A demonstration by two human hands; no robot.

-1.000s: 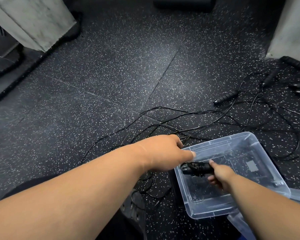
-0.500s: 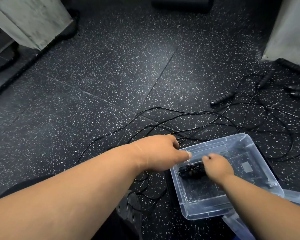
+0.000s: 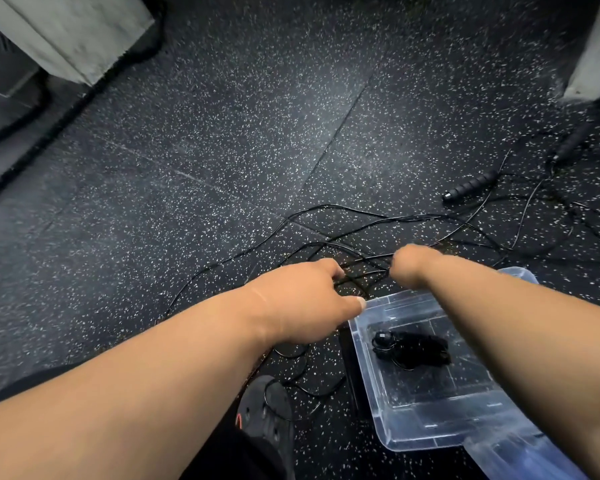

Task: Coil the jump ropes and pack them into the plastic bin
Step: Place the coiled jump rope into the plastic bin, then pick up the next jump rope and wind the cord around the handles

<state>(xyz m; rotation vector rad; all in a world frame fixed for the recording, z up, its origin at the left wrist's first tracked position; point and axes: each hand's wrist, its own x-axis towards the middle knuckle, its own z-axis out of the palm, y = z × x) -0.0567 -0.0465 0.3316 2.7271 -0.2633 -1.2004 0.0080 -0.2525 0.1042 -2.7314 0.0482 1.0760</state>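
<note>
- One coiled jump rope is found lying on the floor of the plastic bin, toward its far end.
- The loose ropes are spread in crossing loops on the gym floor just beyond the bin; two handles lie further off, beyond the bin's far right corner.
- The left hand is held beside the bin's far left corner, fingers curled down over the cords; whether a cord is actually gripped cannot be told.
- The right hand is blurred, above the cords just past the bin's far edge; its degree of closure and any hold cannot be told.
- Risk: the strands overlap, so a neighbouring rope is likely to be dragged along and knotted if one is lifted.
- Risk: cord is looped at the shoe on the bin's near left side; a pull could be snagged there.
- Risk: the packed coil appears unsecured and could spring open if the bin is knocked.
</note>
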